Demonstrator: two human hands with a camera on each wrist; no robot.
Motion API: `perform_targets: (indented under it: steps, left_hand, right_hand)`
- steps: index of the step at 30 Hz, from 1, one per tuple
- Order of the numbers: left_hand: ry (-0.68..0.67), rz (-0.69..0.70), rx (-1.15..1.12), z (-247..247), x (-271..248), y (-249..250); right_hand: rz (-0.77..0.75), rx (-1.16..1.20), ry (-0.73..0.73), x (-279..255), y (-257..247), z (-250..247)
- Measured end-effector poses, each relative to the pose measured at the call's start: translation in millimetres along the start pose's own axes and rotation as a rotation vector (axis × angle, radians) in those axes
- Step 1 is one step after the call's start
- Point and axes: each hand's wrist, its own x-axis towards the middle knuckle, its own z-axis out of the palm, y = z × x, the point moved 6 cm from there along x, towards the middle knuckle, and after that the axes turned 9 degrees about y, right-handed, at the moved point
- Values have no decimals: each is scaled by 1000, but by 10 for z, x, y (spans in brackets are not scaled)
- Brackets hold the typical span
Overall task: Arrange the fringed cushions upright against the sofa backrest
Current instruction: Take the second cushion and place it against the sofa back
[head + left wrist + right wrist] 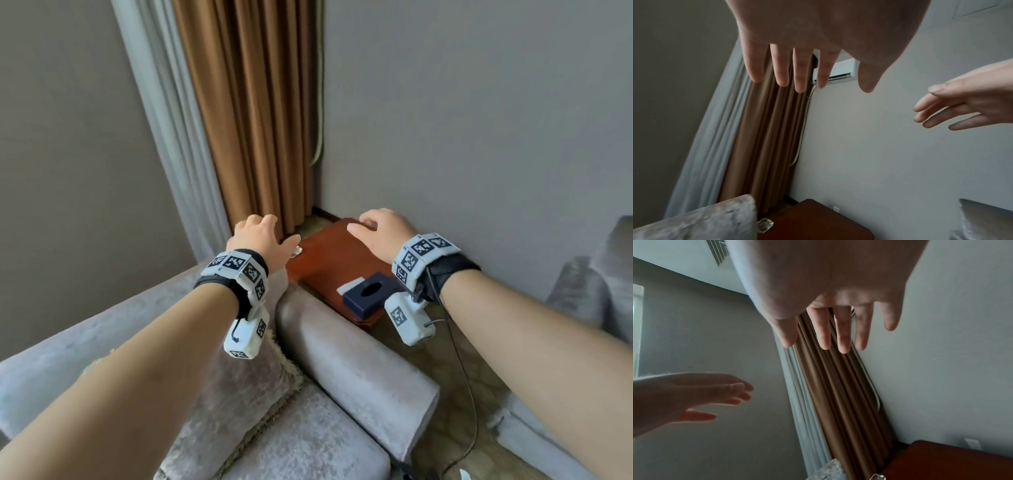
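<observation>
A grey fringed cushion (236, 394) leans in the sofa corner, between the backrest (89, 329) and the armrest (346, 356), partly hidden under my left forearm. My left hand (263, 236) hovers in the air above the corner, fingers straight and spread, holding nothing. My right hand (373, 226) floats over the wooden side table (329, 267), fingers relaxed and empty. The wrist views show both hands, the left hand (797, 73) and the right hand (838, 331), with straight fingers against curtain and wall.
A dark blue tissue box (368, 296) sits on the side table, with a glass object (296, 251) at its left edge. Brown and white curtains (253, 113) hang in the room corner. Another grey seat (582, 291) stands at right. A cable (469, 394) trails from my right wrist.
</observation>
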Motion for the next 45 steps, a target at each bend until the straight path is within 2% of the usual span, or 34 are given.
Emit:
perform_targets:
  steps: [5, 10, 13, 20, 26, 34, 40, 45]
  left_hand:
    - [-7, 126, -13, 100, 71, 856]
    - [-56, 215, 2, 514, 111, 1853]
    - [-105, 279, 5, 818, 82, 2634]
    - [-219, 512, -81, 1516, -89, 4918]
    - [-318, 789, -111, 2176, -607, 6728]
    - [-475, 1108, -163, 3062, -1212, 8608]
    - [-516, 1350, -223, 3320, -1646, 10030]
    - [-627, 1575, -285, 3473, -2695, 10857]
  right_hand:
    - [71, -45, 66, -13, 551, -560]
    - [139, -78, 114, -70, 1433, -1098]
    - [190, -86, 159, -124, 2087, -1523]
    - [347, -184, 273, -330, 3743, -2823]
    - [600, -258, 380, -939, 5060, -3768]
    - [932, -347, 471, -1627, 6435, -4570]
    - [1168, -437, 606, -2132, 6990, -5413]
    - [1399, -481, 717, -2985, 7314, -5853]
